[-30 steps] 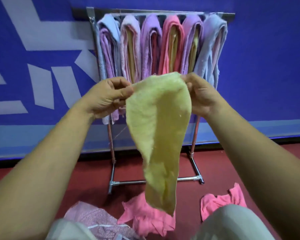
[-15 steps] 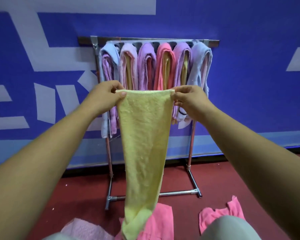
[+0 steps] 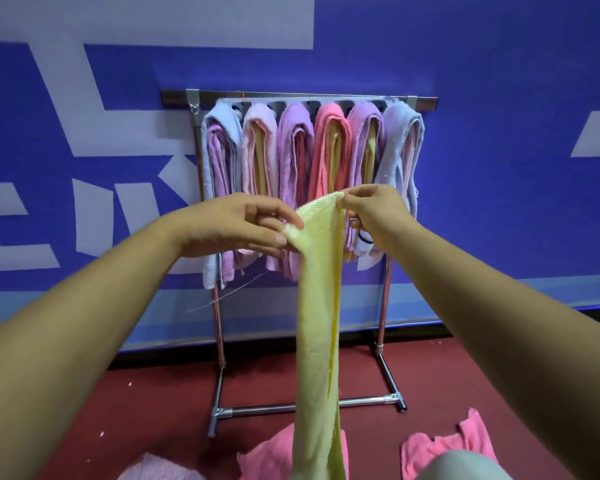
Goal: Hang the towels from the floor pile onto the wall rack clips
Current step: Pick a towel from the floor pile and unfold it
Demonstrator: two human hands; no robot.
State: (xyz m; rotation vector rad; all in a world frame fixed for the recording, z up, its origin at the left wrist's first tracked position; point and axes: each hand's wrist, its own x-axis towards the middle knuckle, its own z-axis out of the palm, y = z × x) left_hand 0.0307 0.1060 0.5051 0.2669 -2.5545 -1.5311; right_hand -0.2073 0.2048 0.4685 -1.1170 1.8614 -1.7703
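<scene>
Towel (image 3: 317, 306) looks light and limp; left hand (image 3: 232, 226) and right hand (image 3: 374, 213) pinch its 2 top corners before the rack (image 3: 426, 103).

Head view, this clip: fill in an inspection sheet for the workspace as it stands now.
Surface: red floor, with towels lying on it near the bottom edge.
Job's things: yellow towel held up, hanging long in front of the rack; six bundles of hung towels fill the rack's top; pink towels and a pale pink towel lie on the floor.
Clutter: a loose thread trails from the hung towels on the left.
Grippers: left hand pinches one top corner of the yellow towel; right hand pinches the other.
Cables: nothing seen.
Surroundings: blue wall with pale shapes behind the rack; the person's knee at bottom right.
</scene>
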